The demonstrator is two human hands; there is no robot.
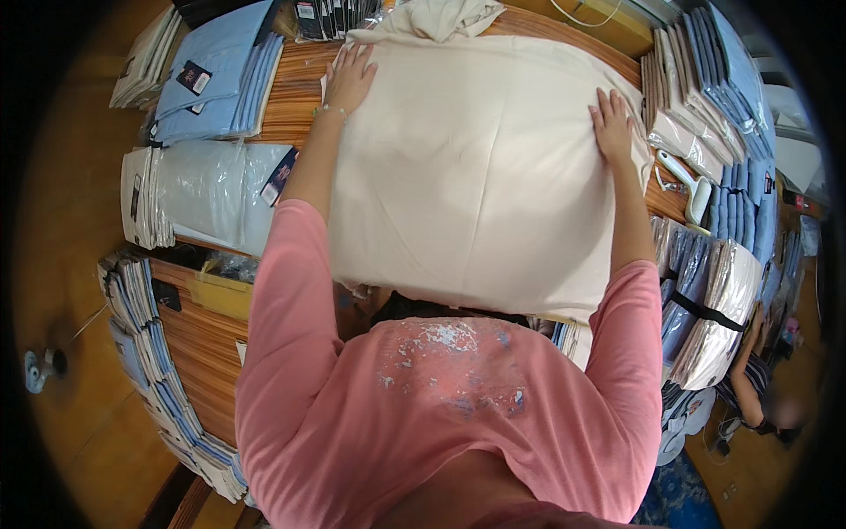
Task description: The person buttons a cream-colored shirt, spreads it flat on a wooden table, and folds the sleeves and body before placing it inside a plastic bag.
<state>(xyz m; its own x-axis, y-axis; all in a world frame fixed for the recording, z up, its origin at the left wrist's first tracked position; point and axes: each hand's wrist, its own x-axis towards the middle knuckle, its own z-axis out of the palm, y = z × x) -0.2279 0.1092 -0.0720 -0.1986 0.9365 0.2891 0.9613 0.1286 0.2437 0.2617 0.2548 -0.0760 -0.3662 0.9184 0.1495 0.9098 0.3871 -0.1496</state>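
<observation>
— Well, left hand [350, 78]?
— Flat, fingers spread, palm down on the cream garment [476, 176], at its far left corner. Gripping nothing, only pressing.
— And right hand [611, 125]?
— Same: open, fingers close together and stretched out, resting flat near the cream garment's far right edge.
— Garment itself?
— Spread smooth over the wooden table [295, 93], between both arms, hood [438, 18] bunched at its far end.
— Around the garment?
— Left of it, folded light-blue shirts [220, 75] and a clear-bagged white stack [207, 189]. Right of it, rows of packed blue and beige shirts [705, 79], plus a white handheld tool [692, 185] just beside its right edge. Farther right, low down, another person [762, 388].
</observation>
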